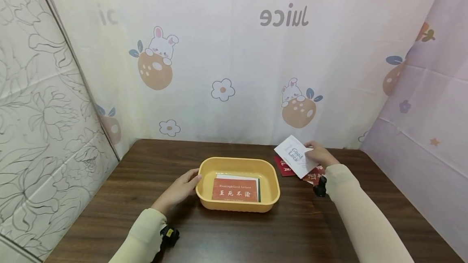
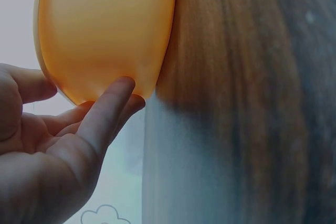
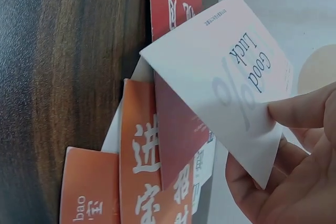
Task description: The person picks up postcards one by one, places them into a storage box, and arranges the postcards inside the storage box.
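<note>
Yellow tray [image 1: 271, 173]: 1 orange card [image 1: 236, 190] on top inside. L hand [image 1: 181, 190] fingers straight, touching tray. R hand [image 1: 319, 155] pinches white card [image 1: 295, 156]; red cards [image 1: 284, 166] beneath, count unclear.

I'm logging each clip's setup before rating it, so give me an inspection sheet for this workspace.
Surface: dark wood-grain table.
Job's things: white Good Luck card lifted above a pile of red and orange cards; yellow tray holds an orange card lying on another card.
Clutter: nothing seen.
Hands: left hand rests its fingers against the tray's left end; right hand pinches the white card.
Cables: nothing seen; a small black device sits on each wrist.
Surroundings: cloth backdrop printed with rabbits and flowers, floral sheet on the left.
</note>
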The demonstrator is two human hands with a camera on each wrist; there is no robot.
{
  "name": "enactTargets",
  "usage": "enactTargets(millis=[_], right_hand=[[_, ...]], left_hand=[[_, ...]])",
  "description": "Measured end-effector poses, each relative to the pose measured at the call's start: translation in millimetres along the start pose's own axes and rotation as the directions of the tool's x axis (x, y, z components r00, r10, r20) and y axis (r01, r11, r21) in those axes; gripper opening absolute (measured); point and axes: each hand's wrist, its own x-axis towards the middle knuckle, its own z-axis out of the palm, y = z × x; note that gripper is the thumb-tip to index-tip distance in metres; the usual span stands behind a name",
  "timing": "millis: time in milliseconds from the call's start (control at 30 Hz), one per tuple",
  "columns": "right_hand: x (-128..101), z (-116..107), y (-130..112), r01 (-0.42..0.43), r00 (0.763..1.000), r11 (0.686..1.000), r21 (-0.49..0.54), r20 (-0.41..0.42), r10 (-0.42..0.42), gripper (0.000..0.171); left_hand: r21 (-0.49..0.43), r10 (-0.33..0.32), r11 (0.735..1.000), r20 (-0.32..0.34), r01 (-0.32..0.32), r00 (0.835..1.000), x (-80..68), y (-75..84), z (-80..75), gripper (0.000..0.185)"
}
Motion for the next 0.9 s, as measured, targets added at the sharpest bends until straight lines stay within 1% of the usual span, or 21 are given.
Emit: enactTargets(millis=[167,333,533,733,900], right_hand=[[-6,1,-13,0.052,0.999,0.998,-0.026,-0.005,-0.052,0.046],[-11,1,-25,0.111,0.994,0.994,-0.023,-0.014,-0.111,0.043],[-16,0,-35,0.128,0.991,0.992,-0.013,-0.041,-0.128,0.041],[-16,0,-39,0.143,0.988,0.990,-0.004,-0.053,-0.143,0.039],[-16,1,-41,0.149,0.986,0.989,-0.022,-0.070,-0.150,0.040]], left_hand=[[-0.001,0.001,1.000,0.008,-0.001,1.000,0.2,-1.2,-0.5,0.048],[0.002,-0.007,1.000,-0.003,0.007,1.000,0.2,-0.2,-0.4,0.048],[0.007,-0.002,1.000,-0.011,0.002,1.000,0.6,-0.5,-0.2,0.047],[0.013,-0.009,1.000,-0.010,0.009,1.000,1.1,-0.8,-0.2,0.048],[0.022,-0.017,1.000,-0.019,0.017,1.000,1.7,0.1,-0.3,0.048]])
